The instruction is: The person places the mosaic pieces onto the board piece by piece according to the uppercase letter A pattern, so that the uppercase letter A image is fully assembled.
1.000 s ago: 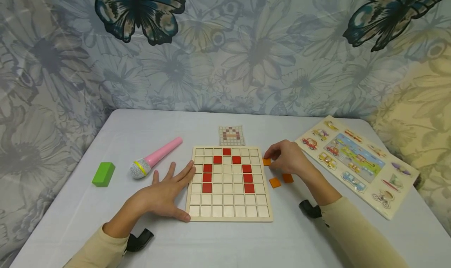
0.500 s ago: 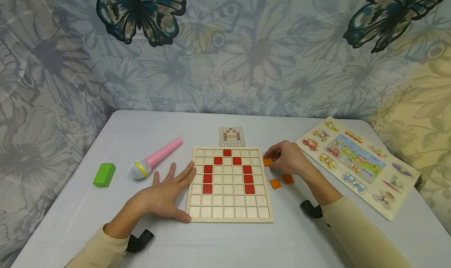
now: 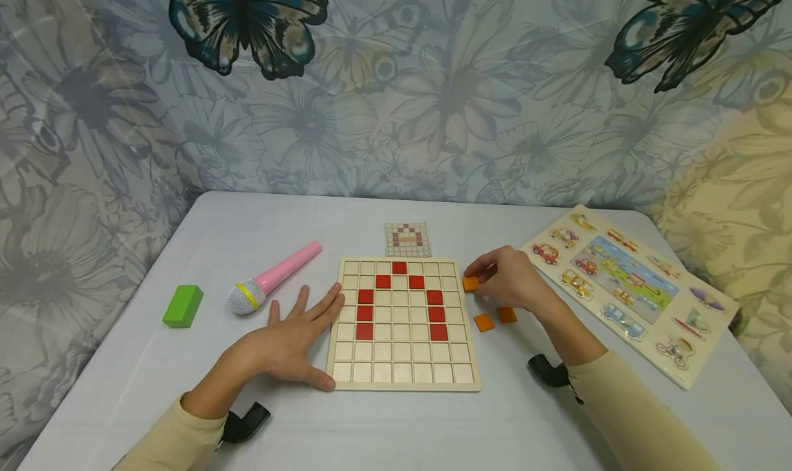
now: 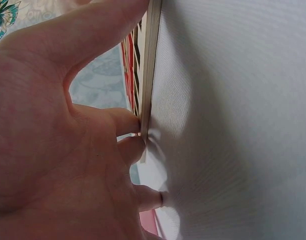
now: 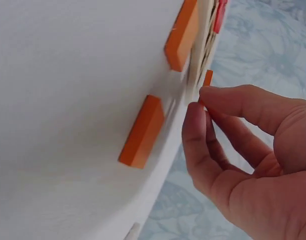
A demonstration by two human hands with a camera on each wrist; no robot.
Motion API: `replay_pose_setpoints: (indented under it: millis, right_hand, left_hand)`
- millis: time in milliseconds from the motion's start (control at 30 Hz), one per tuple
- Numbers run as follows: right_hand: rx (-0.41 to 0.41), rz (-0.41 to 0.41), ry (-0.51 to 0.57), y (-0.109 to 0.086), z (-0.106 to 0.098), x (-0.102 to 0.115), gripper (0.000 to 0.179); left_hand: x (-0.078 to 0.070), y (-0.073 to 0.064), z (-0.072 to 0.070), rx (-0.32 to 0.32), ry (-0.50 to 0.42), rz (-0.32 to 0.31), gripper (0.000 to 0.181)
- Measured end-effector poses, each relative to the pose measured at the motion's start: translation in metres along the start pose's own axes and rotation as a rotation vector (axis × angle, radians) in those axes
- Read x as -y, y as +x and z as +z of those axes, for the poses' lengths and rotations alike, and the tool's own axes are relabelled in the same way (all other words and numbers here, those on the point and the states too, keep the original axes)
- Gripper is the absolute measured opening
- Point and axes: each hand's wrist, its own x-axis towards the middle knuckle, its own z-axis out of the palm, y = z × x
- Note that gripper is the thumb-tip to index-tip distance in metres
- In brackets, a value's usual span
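Note:
A wooden grid board (image 3: pixel 402 381) lies mid-table, with several red tiles (image 3: pixel 399 268) set in its cells in a peaked outline. My left hand (image 3: pixel 293 344) rests spread at the board's left side, thumb by the lower left corner and fingertips along the edge. In the left wrist view the thumb and fingers meet the board's side (image 4: pixel 152 60). My right hand (image 3: pixel 510 278) pinches an orange tile (image 3: pixel 471 284) between thumb and fingertips, just beyond the board's right edge. Two more orange tiles lie on the cloth below it, one nearer the board (image 3: pixel 485 322) and one farther right (image 3: pixel 507 314).
A small printed pattern card (image 3: pixel 406 239) lies behind the board. To the left are a pink toy microphone (image 3: pixel 275 276) and a green block (image 3: pixel 182 306). A vehicle picture puzzle (image 3: pixel 631 292) lies at the right, close to my right forearm. Patterned fabric hangs behind the table.
Almost nothing differs. My right hand keeps its pinch on the orange tile, and my left hand stays at the board's edge. The head view shifts very slightly.

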Motion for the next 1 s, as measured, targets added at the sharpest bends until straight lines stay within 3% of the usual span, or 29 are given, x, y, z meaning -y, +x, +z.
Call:
replay_pose_setpoints:
  millis: [500,1000]
  right_hand:
    - [-0.017,-0.044,0.046,-0.008,0.005,0.02,0.021]
    - [0.056,-0.087,0.122,-0.01,0.024,0.045,0.02]
  left_hand:
    - [0.0,0.0,0.0,-0.004,0.007,0.013,0.134]
    - [0.001,0.0,0.0,-0.009,0.011,0.011,0.134]
